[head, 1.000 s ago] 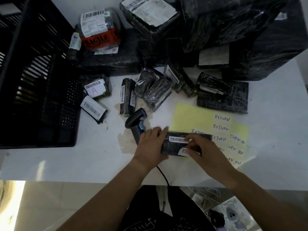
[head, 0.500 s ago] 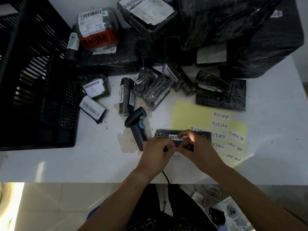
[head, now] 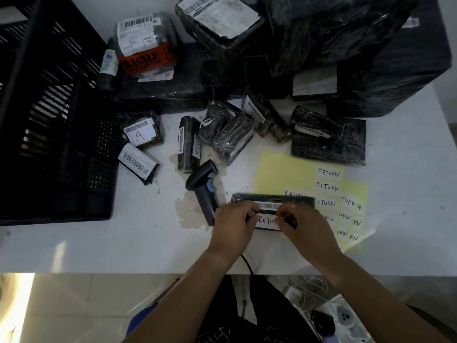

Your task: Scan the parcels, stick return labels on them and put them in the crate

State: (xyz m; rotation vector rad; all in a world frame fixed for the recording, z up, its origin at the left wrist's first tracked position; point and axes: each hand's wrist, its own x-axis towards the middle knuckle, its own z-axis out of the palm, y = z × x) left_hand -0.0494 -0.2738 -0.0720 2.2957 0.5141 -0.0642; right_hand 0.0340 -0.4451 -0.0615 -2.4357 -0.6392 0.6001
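Here the person works at the front edge of the table [head: 86, 243], just right of its middle, where a slim black-wrapped parcel [head: 291, 199] lies flat with its barcode strip facing up. A white return label [head: 267, 222] sits on the near side of the wrap, below that strip, probably so that the code stays readable. The left hand [head: 233, 225] pinches the label's left end with curled fingers and the right hand [head: 305, 230] does the same at the right end, a two-sided hold that would keep the sticker straight and flat as it goes down. The scanner [head: 203, 191] lies just left of the parcel, touching or nearly touching the left hand, within easy reach. The yellow sheet [head: 282, 172] of spare stickers lies partly under the parcel's far right end, handy for peeling. The crate [head: 57, 134] stands at the table's left edge, well apart, so the parcel is not yet stowed. Another parcel already marked RETURN [head: 188, 144] lies beyond the scanner.
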